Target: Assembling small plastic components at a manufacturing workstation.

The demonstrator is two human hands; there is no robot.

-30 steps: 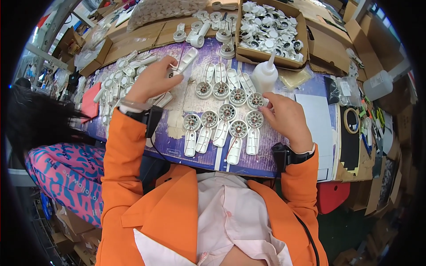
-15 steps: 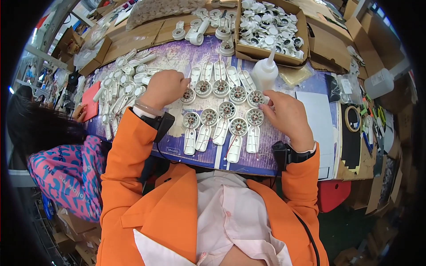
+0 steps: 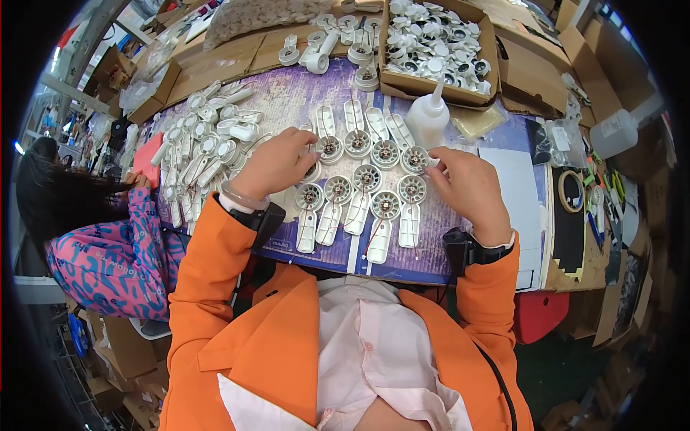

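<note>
Two rows of white handheld-fan-like parts lie before me, each with a round spoked head, wires and a long hollow handle; one is the front-row part point(image 3: 386, 207). Over the left end of the back row is my left hand point(image 3: 279, 161), its fingers bent together beside the leftmost round heads. What its fingertips grip, if anything, is hidden. My right hand point(image 3: 471, 183) is at the back row's right end, thumb and fingers pinched by the rim of the rightmost round head point(image 3: 415, 159). Something small and whitish may be between them. Behind that part stands a white squeeze bottle point(image 3: 429, 118) with a pointed nozzle.
A pile of similar white parts point(image 3: 201, 140) lies left. At the back, a cardboard box point(image 3: 402, 85) holds small white caps. A white sheet point(image 3: 509, 208), a tape roll point(image 3: 571, 192) and pliers lie right. A co-worker in a pink-and-blue patterned garment point(image 3: 108, 266) sits left.
My left hand has moved slightly right and nearer to me, now partly covering the leftmost back-row part. My right hand stays nearly in place. The co-worker's arm and body have shifted.
</note>
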